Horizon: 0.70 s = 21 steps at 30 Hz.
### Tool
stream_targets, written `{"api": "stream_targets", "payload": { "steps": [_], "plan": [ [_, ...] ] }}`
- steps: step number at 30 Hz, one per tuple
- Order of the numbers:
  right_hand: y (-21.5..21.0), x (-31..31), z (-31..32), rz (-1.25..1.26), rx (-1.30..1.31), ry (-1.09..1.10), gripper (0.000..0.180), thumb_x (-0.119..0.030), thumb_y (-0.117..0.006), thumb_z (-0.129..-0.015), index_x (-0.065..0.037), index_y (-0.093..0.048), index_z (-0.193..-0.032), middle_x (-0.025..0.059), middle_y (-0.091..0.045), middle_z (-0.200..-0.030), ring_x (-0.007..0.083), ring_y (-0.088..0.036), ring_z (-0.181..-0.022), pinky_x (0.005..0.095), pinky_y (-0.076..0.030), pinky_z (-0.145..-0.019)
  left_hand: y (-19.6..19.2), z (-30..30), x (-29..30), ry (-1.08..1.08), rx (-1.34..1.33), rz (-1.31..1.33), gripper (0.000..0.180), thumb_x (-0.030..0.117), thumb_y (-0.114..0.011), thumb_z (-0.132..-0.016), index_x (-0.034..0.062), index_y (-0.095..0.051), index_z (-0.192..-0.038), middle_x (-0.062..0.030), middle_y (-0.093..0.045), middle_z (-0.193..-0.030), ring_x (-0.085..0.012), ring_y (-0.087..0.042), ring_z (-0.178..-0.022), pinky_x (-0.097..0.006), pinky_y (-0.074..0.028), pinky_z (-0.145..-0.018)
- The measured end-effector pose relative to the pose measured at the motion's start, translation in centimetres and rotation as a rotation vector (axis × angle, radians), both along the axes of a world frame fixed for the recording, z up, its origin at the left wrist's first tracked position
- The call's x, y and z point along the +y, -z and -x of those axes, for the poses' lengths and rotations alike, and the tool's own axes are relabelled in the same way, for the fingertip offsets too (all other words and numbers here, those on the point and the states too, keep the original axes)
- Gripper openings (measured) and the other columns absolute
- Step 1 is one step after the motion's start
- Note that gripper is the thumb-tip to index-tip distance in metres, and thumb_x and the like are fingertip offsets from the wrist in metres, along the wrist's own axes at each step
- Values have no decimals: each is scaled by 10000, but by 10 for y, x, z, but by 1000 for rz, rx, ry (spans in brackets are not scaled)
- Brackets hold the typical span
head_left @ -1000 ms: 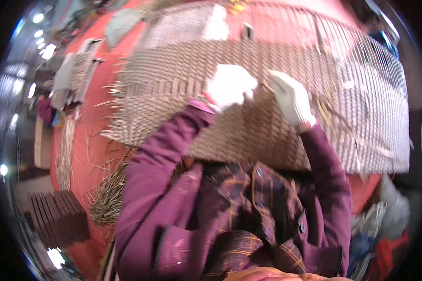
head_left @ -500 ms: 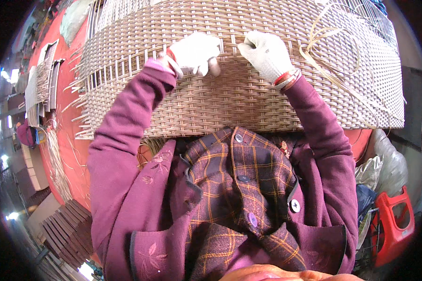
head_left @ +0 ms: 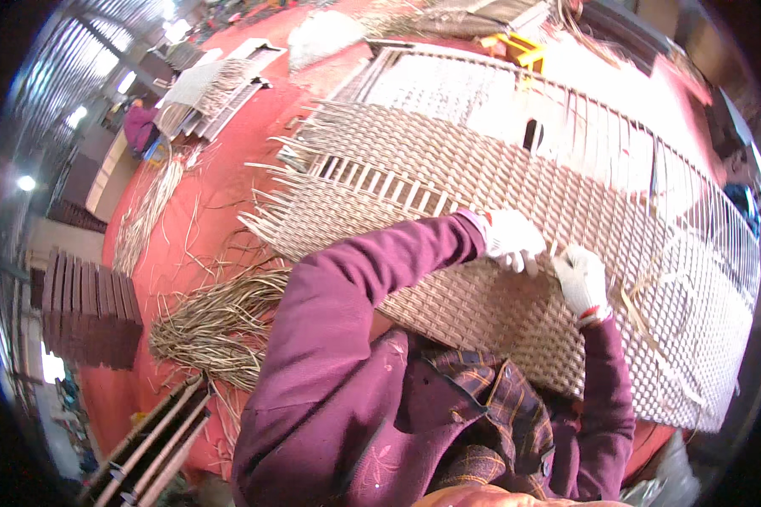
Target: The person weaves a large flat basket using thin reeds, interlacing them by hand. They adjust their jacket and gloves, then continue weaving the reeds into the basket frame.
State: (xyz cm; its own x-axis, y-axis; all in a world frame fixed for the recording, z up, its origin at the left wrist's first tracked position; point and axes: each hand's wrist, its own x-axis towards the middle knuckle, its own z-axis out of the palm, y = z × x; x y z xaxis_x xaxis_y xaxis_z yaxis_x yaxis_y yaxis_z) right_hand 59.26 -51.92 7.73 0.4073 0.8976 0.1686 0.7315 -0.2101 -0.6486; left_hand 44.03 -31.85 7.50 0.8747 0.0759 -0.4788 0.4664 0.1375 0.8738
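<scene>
A large woven wicker panel in brown and beige lies in front of me, an unfilled band of bare pale ribs running toward my hands. My left hand, in a white knit glove, rests on the weave at the end of that band. Its fingers are curled down, and what lies under them is hidden. Just to its right, my right hand, gloved too, is closed with fingertips pinched at the weave, on what looks like a wicker strand. Loose pale strands trail over the panel beside it.
On the red floor at left lie a bundle of wicker strands and a longer pale one. A stack of brown slats stands farther left. Another woven piece, a person and a yellow object are farther off.
The view has swung left and up, so the panel appears tilted and more of the floor shows. Both hands stay close together at the same band of the weave.
</scene>
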Motion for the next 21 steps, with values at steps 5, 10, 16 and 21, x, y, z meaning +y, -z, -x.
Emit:
{"api": "stream_targets", "payload": {
  "steps": [5, 10, 16, 21],
  "plan": [
    [3, -1, 7, 41, 33, 93, 254, -189, -733, -926, 8, -655, -786, 189, -607, -690, 287, -551, -594, 419, -445, -607, 20, -36, 4, 290, 144, -250, 253, 245, -620, -1039, 54, -782, -1072, -166, -800, -892, -191, -671, -574, -315, -523, -494],
    [6, 7, 17, -83, -145, 76, 281, -150, -749, -930, 1, -595, -750, 160, -544, -656, 247, -504, -582, 400, -429, -603, 27, -44, -2, 721, -251, -1292, 260, 265, -661, -929, 99, -813, -799, -40, -768, -704, -184, -737, -589, -342, -576, -575],
    [-22, 19, 42, -328, -142, 42, 167, -122, -715, -978, 8, -751, -1077, 134, -750, -996, 205, -710, -862, 346, -553, -791, -32, 22, 9, 168, -238, -829, 325, 249, -623, -990, 104, -778, -743, -11, -672, -572, -139, -654, -476, -292, -477, -412],
    [-35, 34, 51, -20, 412, -173, 233, -168, -629, -1060, 4, -771, -1129, 38, -713, -860, 90, -599, -716, 272, -490, -651, -59, 74, 11, 101, -665, -1010, 158, 171, -679, -956, 72, -801, -978, -36, -736, -748, -117, -673, -565, -264, -516, -483]
  ]
}}
